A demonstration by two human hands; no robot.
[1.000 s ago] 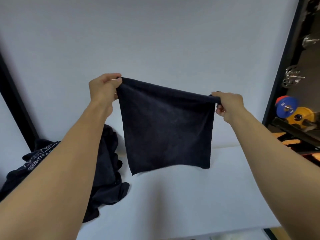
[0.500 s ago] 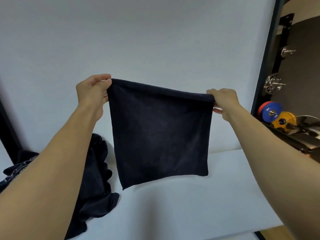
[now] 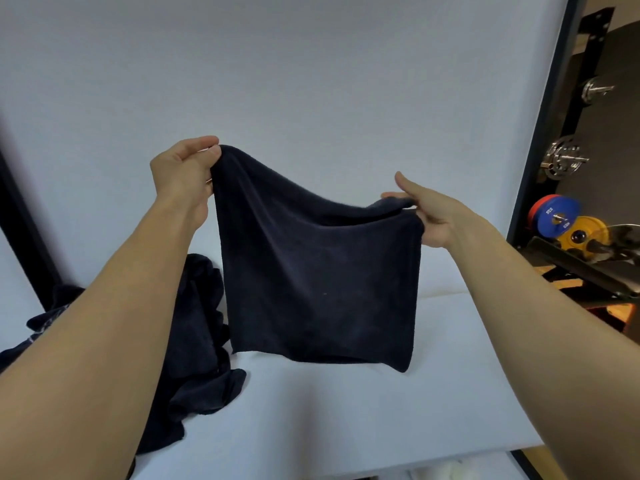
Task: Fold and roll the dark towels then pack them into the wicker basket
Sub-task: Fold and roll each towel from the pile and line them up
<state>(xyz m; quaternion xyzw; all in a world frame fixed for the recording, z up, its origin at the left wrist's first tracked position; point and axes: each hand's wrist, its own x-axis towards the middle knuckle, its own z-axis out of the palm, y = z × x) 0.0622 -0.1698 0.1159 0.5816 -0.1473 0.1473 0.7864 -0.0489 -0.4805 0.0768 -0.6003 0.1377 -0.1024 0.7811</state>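
A dark navy towel (image 3: 318,278), doubled over, hangs in the air above the white table (image 3: 346,410). My left hand (image 3: 183,171) pinches its upper left corner. My right hand (image 3: 426,213) holds the upper right corner, lower than the left, with the thumb and a finger lifted apart. The top edge sags between the hands and the lower edge hangs just over the table. A heap of more dark towels (image 3: 194,341) lies on the table at the left, partly behind my left forearm. No wicker basket shows in this view.
A white wall stands right behind the table. A black frame (image 3: 540,150) borders the right side. Beyond it are weight plates (image 3: 557,216) and a rack with metal parts (image 3: 564,157). The table's front edge runs along the bottom right.
The hands have come closer together, so the towel's top edge has gone from taut to sagging. My right hand has dropped lower and loosened its fingers. The view shifted slightly left.
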